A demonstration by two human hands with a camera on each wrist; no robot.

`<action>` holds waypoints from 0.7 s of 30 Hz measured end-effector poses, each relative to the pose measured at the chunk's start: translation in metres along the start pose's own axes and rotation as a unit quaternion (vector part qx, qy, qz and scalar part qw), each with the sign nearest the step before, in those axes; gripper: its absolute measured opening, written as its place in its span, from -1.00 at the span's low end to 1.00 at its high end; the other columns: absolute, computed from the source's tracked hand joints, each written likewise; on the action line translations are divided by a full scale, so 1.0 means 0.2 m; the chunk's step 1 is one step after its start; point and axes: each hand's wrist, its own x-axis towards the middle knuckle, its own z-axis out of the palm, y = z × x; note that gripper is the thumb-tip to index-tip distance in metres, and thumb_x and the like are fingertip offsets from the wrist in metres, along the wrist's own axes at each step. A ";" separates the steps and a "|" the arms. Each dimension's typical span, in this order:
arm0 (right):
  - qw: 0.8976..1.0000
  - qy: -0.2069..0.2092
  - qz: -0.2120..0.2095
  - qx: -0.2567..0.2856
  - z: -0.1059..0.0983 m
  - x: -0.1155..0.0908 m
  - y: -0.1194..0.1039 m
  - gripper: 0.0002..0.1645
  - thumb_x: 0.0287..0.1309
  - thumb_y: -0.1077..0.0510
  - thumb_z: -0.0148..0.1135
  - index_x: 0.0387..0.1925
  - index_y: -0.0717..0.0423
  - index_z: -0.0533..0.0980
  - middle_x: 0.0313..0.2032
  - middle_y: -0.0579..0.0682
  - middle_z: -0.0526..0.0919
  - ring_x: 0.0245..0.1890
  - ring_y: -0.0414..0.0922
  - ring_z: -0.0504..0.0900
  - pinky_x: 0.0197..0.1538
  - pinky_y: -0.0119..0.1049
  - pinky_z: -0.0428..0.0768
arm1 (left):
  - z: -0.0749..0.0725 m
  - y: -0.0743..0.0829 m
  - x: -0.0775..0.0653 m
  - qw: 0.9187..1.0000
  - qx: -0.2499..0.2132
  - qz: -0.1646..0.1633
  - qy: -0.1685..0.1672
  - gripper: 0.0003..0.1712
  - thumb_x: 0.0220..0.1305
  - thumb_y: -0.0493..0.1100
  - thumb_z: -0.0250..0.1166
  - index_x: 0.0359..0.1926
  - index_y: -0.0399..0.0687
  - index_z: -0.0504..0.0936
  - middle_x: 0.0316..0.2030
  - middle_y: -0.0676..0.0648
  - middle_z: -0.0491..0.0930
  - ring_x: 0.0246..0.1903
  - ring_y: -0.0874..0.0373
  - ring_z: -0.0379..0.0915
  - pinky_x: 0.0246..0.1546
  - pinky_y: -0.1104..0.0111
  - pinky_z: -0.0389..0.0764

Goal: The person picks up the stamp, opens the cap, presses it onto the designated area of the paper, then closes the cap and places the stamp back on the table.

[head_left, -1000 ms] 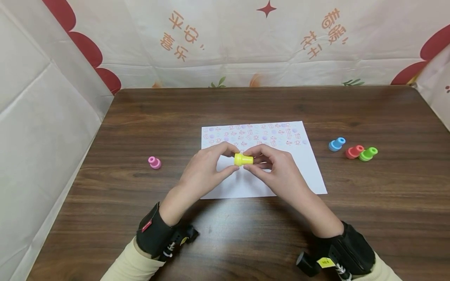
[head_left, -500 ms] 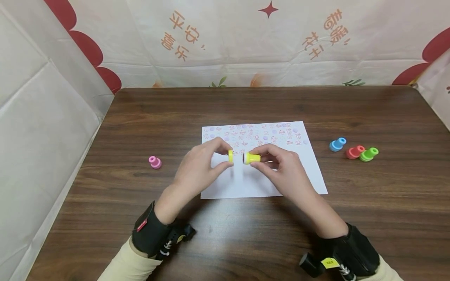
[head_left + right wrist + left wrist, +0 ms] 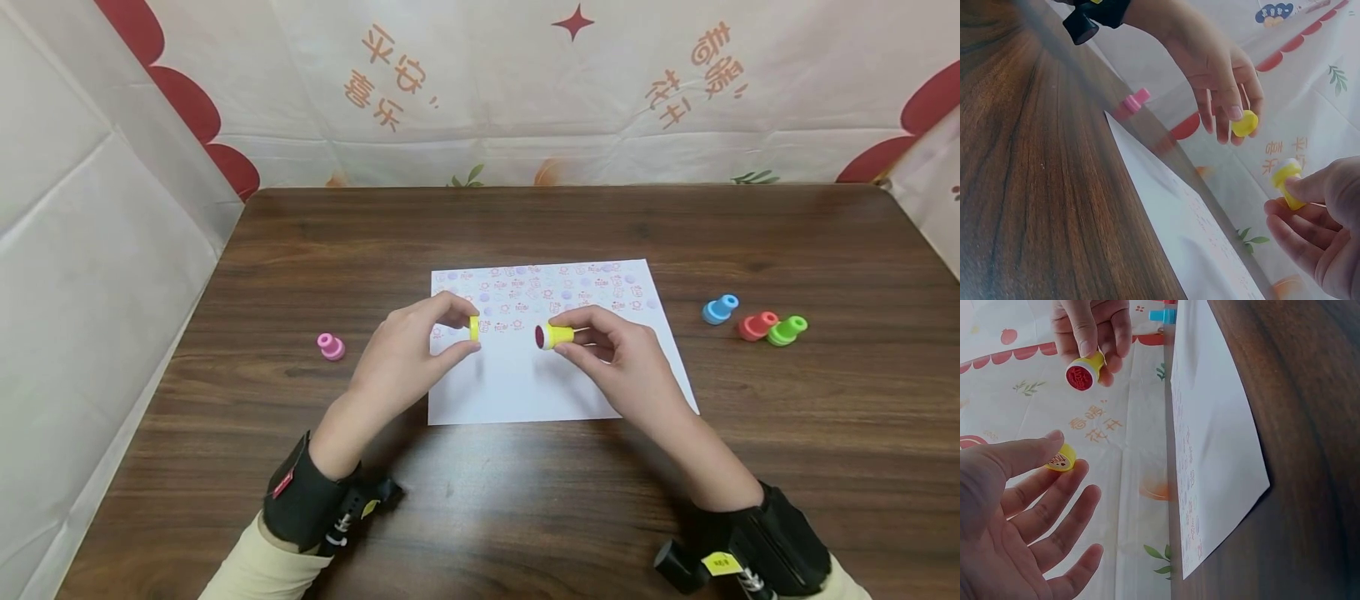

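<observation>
Between thumb and fingers, my left hand [image 3: 401, 354] pinches a round yellow stamp cap [image 3: 474, 328]; the left wrist view shows a print inside the cap [image 3: 1062, 459]. My right hand [image 3: 618, 354] holds the yellow stamp [image 3: 561, 335] by its handle, lying sideways with the dark red stamping face turned left. That engraved red face and its white collar show plainly on the stamp [image 3: 1080, 375] in the left wrist view. Cap and stamp are apart, both above a white sheet of paper [image 3: 517, 392]. Rows of small red and purple prints cover the paper's upper part.
A pink stamp [image 3: 330, 347] stands left of the paper on the dark wooden table [image 3: 480, 500]. To the right are a blue stamp [image 3: 720, 308], a red stamp [image 3: 757, 325] and a green stamp [image 3: 787, 330], the last two touching. A patterned cloth [image 3: 480, 83] hangs behind.
The cap has come off the yellow stamp. My left hand has moved left with the cap, and my right hand right with the stamp, whose red face now shows.
</observation>
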 end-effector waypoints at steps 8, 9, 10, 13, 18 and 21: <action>1.000 -0.003 -0.004 0.008 -0.01 0.00 0.00 -0.64 0.00 0.33 0.39 -0.10 0.10 0.60 -0.17 0.01 0.73 -0.21 -0.19 0.67 -0.11 -0.19 0.70 | 0.00 0.00 0.00 1.000 0.000 -0.001 -0.001 -0.61 0.08 -0.08 0.44 -0.05 0.02 0.57 -0.17 -0.09 0.72 -0.11 0.03 0.58 -0.08 0.04 0.59; 1.000 -0.003 -0.004 0.008 -0.01 0.00 0.00 -0.64 0.00 0.33 0.39 -0.10 0.10 0.60 -0.16 0.02 0.73 -0.21 -0.19 0.67 -0.11 -0.19 0.70 | 0.00 -0.01 -0.01 1.000 -0.001 -0.002 -0.001 -0.61 0.08 -0.08 0.44 -0.05 0.02 0.58 -0.17 -0.09 0.72 -0.11 0.03 0.58 -0.08 0.05 0.59; 1.000 -0.003 -0.005 0.008 -0.01 0.01 0.00 -0.64 0.00 0.33 0.39 -0.10 0.10 0.60 -0.16 0.01 0.73 -0.21 -0.19 0.67 -0.11 -0.19 0.70 | 0.00 -0.01 -0.01 1.000 -0.001 -0.003 -0.001 -0.61 0.08 -0.08 0.44 -0.05 0.02 0.58 -0.17 -0.08 0.72 -0.11 0.03 0.58 -0.07 0.05 0.59; 1.000 -0.003 -0.005 0.011 -0.01 0.01 0.01 -0.65 0.01 0.34 0.38 -0.10 0.10 0.60 -0.16 0.01 0.72 -0.21 -0.19 0.67 -0.10 -0.18 0.70 | 0.00 -0.01 -0.01 1.000 -0.004 0.000 0.001 -0.61 0.08 -0.08 0.44 -0.06 0.02 0.58 -0.17 -0.08 0.72 -0.11 0.04 0.58 -0.07 0.06 0.60; 1.000 -0.005 -0.008 0.008 0.00 0.01 0.01 -0.65 0.03 0.34 0.37 -0.09 0.12 0.60 -0.15 0.05 0.72 -0.20 -0.14 0.67 -0.10 -0.10 0.70 | 0.00 -0.01 -0.01 1.000 -0.006 0.005 0.003 -0.62 0.08 -0.08 0.44 -0.06 0.01 0.58 -0.17 -0.08 0.72 -0.11 0.05 0.58 -0.08 0.07 0.60; 1.000 -0.003 -0.011 0.003 0.00 0.02 0.02 -0.66 0.03 0.32 0.37 -0.09 0.11 0.60 -0.15 0.05 0.72 -0.20 -0.14 0.66 -0.11 -0.09 0.70 | 0.00 -0.01 -0.01 1.000 -0.004 0.005 0.002 -0.62 0.08 -0.08 0.44 -0.06 0.02 0.58 -0.18 -0.08 0.72 -0.12 0.04 0.58 -0.09 0.07 0.60</action>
